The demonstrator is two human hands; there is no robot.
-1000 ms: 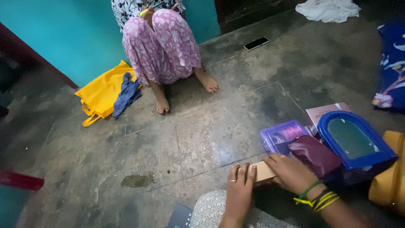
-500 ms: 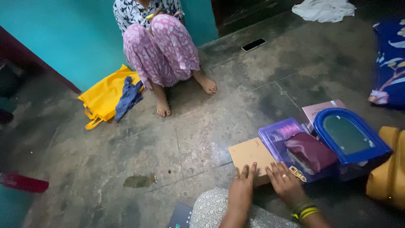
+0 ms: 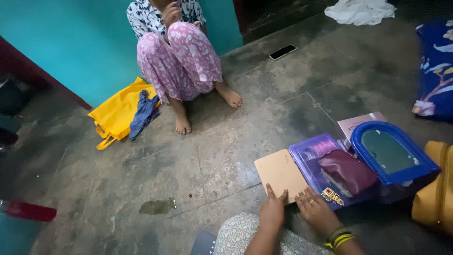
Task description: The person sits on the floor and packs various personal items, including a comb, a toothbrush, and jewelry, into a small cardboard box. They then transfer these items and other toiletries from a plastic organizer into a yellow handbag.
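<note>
A flat tan cardboard lid lies on the stone floor beside a purple plastic box. My left hand rests with its fingertips on the lid's near edge. My right hand, with bangles on the wrist, touches the lid's near right corner, next to a gold and red ornament. A maroon pouch lies on the purple box. Both hands are flat with fingers spread and hold nothing.
A blue-framed mirror and a pink box sit to the right. Another person sits against the teal wall in pink trousers, beside a yellow bag. A phone lies farther back. A wet patch marks the floor.
The closed tan box under my hands has opened out; its lid now lies flat on the floor, and both hands have slid back to its near edge.
</note>
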